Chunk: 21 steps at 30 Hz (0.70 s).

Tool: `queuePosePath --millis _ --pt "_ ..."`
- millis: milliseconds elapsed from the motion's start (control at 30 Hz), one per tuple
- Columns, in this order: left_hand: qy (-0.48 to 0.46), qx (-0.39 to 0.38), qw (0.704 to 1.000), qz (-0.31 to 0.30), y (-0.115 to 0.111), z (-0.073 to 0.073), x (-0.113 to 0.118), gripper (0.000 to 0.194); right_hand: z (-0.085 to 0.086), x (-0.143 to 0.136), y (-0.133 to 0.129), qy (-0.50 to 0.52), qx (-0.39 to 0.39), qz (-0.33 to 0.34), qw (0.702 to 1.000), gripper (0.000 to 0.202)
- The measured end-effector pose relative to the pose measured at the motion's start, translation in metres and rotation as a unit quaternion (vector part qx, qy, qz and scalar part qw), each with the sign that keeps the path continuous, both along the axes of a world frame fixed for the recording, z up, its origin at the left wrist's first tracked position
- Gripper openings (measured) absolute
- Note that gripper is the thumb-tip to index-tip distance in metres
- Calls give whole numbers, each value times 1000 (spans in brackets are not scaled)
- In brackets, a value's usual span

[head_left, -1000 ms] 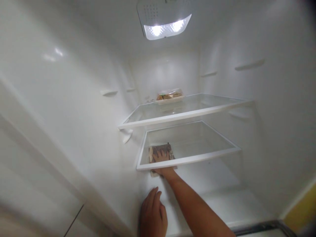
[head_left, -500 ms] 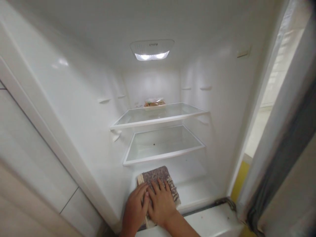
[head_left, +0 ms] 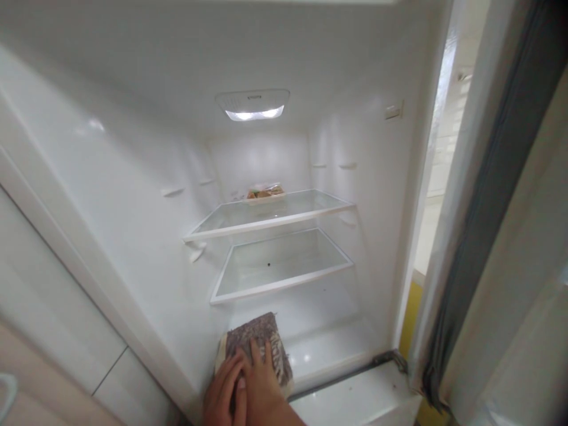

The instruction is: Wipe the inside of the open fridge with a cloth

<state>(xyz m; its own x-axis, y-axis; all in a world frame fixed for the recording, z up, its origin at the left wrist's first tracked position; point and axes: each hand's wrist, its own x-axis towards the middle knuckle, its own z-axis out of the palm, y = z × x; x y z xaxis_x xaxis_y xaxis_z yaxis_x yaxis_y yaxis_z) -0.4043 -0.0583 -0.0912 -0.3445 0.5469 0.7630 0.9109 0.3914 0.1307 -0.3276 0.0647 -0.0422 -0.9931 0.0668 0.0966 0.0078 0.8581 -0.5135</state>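
Note:
A folded brown-grey cloth (head_left: 261, 331) with a pale edge and a light pattern lies at the lower left of the fridge floor. My right hand (head_left: 261, 378) rests flat on it with its fingers apart. Beside it, partly against the right hand, my left hand (head_left: 225, 390) lies over the cloth's left part, its fingers bent and close together. Whether the left fingers grip the cloth is hard to see. Above are two glass shelves, the upper one (head_left: 275, 210) and the lower one (head_left: 284, 266).
A clear-wrapped food pack (head_left: 265, 192) sits at the back of the upper shelf. A lit lamp (head_left: 252, 106) is overhead. The open door (head_left: 501, 236) with its grey seal stands at the right, a tiled wall (head_left: 53, 296) at the left.
The view has shifted, so the fridge interior appears further left. Both hands and the cloth appear lower and further left, with the hands still on the cloth.

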Motion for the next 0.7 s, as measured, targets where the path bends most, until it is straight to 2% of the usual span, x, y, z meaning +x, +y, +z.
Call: queuePosePath --millis 100,167,233,300,400,467,600,700 --pt "43 -9 999 13 3 0 1 36 -7 -30 -9 -24 11 -15 1000 56" --pt "66 -23 997 20 6 -3 0 39 -7 -30 -3 -12 30 -12 999 59" --pt "84 -43 995 17 9 -8 -1 42 -4 -14 11 1 35 -15 999 68" --pt "106 -59 993 14 11 -15 -3 43 -2 10 32 14 17 -47 999 69" --pt "153 -81 984 32 16 -23 -6 42 -4 48 73 28 -5 -134 991 65" --pt "179 -94 978 58 18 -25 -6 40 -10 71 104 24 14 -198 980 67" --pt "199 -114 971 65 20 -19 -13 38 -20 108 151 -3 62 -310 949 64" --pt "186 -123 975 23 22 -9 -26 35 -23 122 156 0 70 -326 943 61"
